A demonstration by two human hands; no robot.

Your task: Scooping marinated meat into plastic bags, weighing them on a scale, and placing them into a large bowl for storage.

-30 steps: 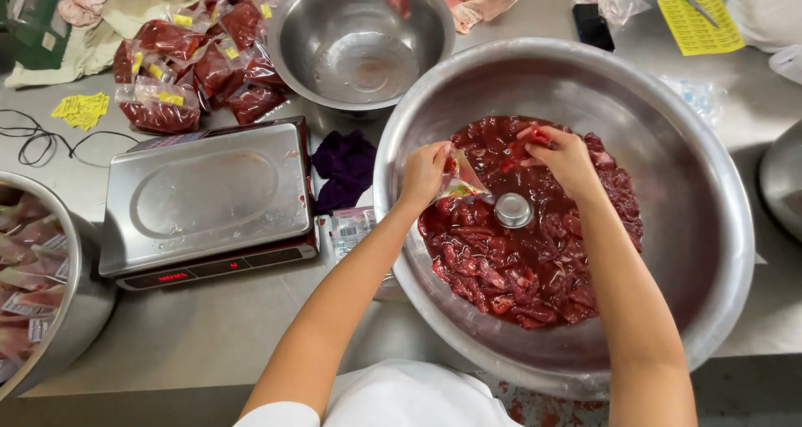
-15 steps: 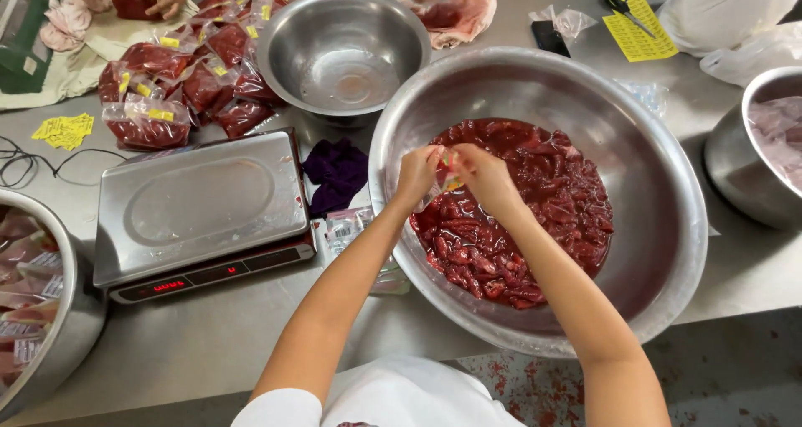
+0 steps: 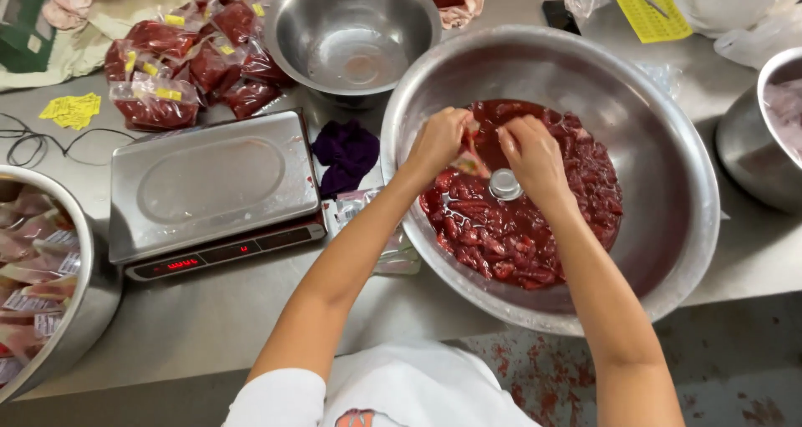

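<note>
A large steel bowl [image 3: 700, 185] at the table's front edge holds dark red meat pieces [image 3: 518, 239] and a small round metal cup [image 3: 505, 184]. Both my hands are over the meat. My left hand [image 3: 436, 141] pinches a small clear plastic bag [image 3: 470, 158] with a yellow tag, most of it hidden by my fingers. My right hand [image 3: 531, 153] is curled at the other side of the bag, fingers closed on its edge. The cup lies just below my right hand.
A digital scale [image 3: 213, 185] sits left of the bowl, with a purple cloth [image 3: 347, 151] and clear bags [image 3: 368, 205] between them. Behind are an empty steel bowl [image 3: 351, 34] and several packed meat bags [image 3: 180, 72]. A bowl of packed bags [image 3: 83, 310] stands far left, another bowl [image 3: 764, 126] far right.
My right hand has come left off the meat to meet my left hand at the bag. The left hand has stayed roughly where it was above the bowl.
</note>
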